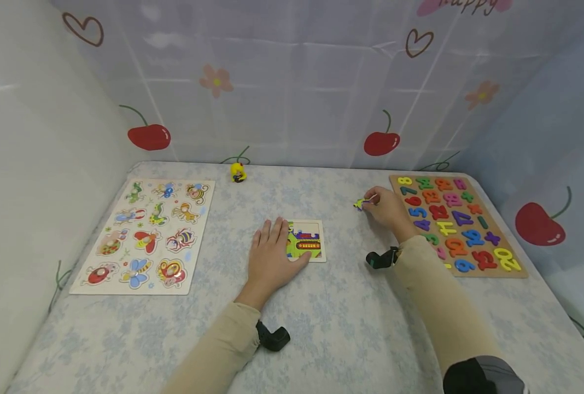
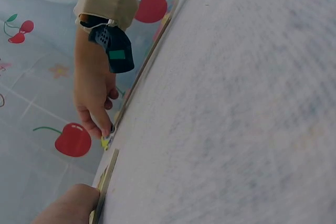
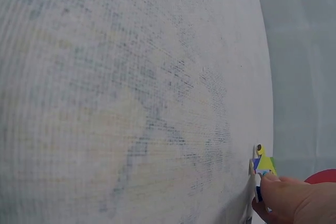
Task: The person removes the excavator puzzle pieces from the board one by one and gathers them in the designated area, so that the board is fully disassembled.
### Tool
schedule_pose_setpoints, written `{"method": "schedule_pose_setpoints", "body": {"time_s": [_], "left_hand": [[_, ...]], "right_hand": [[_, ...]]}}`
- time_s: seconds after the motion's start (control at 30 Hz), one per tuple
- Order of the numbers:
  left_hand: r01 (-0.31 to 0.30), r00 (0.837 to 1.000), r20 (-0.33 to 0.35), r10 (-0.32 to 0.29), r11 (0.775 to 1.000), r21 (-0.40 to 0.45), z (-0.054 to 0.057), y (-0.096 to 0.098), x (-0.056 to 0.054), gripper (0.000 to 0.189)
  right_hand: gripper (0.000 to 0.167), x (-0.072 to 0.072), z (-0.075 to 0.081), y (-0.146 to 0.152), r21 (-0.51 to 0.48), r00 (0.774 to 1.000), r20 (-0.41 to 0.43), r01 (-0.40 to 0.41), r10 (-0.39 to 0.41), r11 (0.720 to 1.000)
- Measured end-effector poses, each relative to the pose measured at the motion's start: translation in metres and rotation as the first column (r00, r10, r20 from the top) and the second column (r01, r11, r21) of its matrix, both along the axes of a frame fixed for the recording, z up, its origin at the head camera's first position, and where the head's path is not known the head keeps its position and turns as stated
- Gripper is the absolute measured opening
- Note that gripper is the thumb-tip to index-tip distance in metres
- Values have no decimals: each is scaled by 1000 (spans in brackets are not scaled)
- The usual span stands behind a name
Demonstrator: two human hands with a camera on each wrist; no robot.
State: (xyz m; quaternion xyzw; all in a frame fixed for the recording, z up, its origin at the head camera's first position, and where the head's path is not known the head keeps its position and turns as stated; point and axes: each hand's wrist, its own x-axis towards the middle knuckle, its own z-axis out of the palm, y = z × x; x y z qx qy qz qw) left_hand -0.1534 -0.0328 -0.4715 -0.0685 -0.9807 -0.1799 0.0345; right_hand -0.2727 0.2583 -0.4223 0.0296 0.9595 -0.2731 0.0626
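My left hand [image 1: 270,258] rests with straight fingers over the left part of a small jigsaw board [image 1: 316,225]; its thumb lies across the lower edge. The uncovered part of the picture is green, purple and red; the rest lies under my hand. To the right, my right hand [image 1: 389,212] pinches a small jigsaw piece [image 1: 358,204] between thumb and fingers. In the right wrist view the piece [image 3: 265,164] shows yellow, blue and white, close to the table surface. The left wrist view has the board [image 2: 108,182] edge-on beside my left thumb [image 2: 73,203].
An insect puzzle board [image 1: 200,216] lies on the left of the table [image 1: 341,328]. A wooden board [image 1: 513,271] of colourful numbers and signs lies at the right, beside my right forearm. A small yellow figure [image 1: 238,173] stands at the back edge, before a printed curtain [image 1: 292,109].
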Motion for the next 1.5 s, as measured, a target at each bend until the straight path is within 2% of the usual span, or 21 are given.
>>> {"method": "schedule_pose_setpoints", "body": {"time_s": [0.17,0.57,0.7,0.9,1.1,1.27,1.5], "left_hand": [[-4,1000,-2,4,1000,-9,1,0,1,99],[-4,1000,9,4,1000,-12,1,0,0,99],[-2,1000,11,2,1000,-4,1,0,-1,99],[-1,1000,19,0,1000,7,2,-1,-1,100],[-7,999,42,6,1000,26,1,-4,0,101],[-20,999,42,18,999,46,-2,-9,-1,99],[-23,999,33,22,999,47,0,-14,1,92]], "right_hand": [[22,0,-3,-1,69,999,-50,-13,16,998],[21,3,3,-10,204,995,-96,11,9,979],[23,6,4,-12,183,990,-138,2,23,983],[25,14,5,-22,101,981,-188,-37,55,994],[25,22,9,-39,38,980,-190,-47,53,998],[27,27,10,-53,26,976,-205,-73,76,997],[29,35,12,-75,19,979,-145,-141,142,990]]}}
